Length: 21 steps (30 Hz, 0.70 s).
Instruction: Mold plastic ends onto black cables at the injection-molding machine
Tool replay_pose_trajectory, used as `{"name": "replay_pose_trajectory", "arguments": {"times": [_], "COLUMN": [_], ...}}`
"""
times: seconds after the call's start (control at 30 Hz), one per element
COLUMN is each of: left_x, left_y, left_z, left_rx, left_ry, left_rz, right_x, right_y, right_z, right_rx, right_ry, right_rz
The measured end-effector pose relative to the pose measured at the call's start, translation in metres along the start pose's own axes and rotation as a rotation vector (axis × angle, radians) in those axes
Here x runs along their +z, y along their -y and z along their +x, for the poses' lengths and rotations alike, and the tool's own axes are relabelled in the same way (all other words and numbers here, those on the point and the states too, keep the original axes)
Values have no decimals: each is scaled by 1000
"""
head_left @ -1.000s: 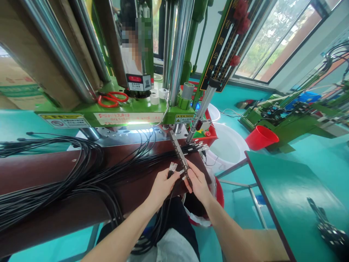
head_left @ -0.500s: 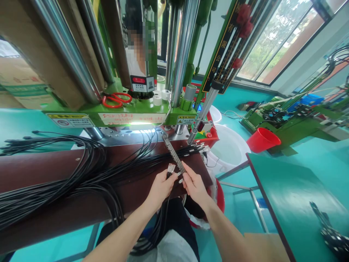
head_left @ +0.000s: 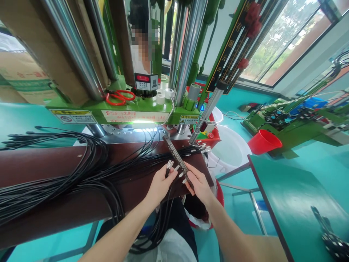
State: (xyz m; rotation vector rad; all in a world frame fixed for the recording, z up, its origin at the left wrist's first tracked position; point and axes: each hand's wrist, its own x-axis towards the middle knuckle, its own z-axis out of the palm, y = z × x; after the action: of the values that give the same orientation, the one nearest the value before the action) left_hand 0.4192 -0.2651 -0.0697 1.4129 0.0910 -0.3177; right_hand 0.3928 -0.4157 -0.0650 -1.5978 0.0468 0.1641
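Observation:
My left hand [head_left: 162, 182] is closed round several black cables, whose silvery connector ends [head_left: 169, 164] stick up above the fingers. One more connector points from its fingertips toward a long narrow metal bar [head_left: 176, 154] with slots along it. My right hand [head_left: 198, 182] grips the near end of this bar, which slants away to the left over the brown table [head_left: 131, 203]. A few silvery connectors [head_left: 183, 177] sit along the bar's left side near my right fingers. From the left hand the cables [head_left: 163, 222] hang down over my lap.
Bundles of black cables [head_left: 68, 178] cover much of the table. Behind stands a green press [head_left: 114, 114] with steel columns, a lit work area and red-handled scissors [head_left: 120, 97]. At right are a green-topped table [head_left: 297, 189], a red bucket [head_left: 264, 142] and a white tub [head_left: 231, 145].
My right hand has shifted slightly down along the bar, so more of its near end and the connectors beside it show. The camera view has moved a little.

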Motion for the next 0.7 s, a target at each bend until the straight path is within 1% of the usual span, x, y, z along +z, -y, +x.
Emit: {"name": "replay_pose_trajectory", "arguments": {"times": [0.13,0.27,0.43,0.5,0.57,0.67,0.7], "left_x": [-3,-6,-8,-8,-9,-13,-14], "left_y": [2,2,0,-2,-5,-8,-9], "left_z": [2,4,3,2,2,2,2], "left_rx": [62,38,32,33,48,70,71], "left_ry": [16,39,58,59,25,-84,-102], "left_rz": [45,62,49,34,-1,-70,-78], "right_x": [-3,-3,0,1,0,-1,-2], "right_y": [1,2,2,2,2,1,1], "right_z": [0,0,0,-1,0,1,1], "right_rx": [8,25,-24,-20,-4,-10,-13], "right_ry": [17,36,49,56,52,23,17], "right_rz": [-13,-52,-222,-231,-170,-77,-62]}}
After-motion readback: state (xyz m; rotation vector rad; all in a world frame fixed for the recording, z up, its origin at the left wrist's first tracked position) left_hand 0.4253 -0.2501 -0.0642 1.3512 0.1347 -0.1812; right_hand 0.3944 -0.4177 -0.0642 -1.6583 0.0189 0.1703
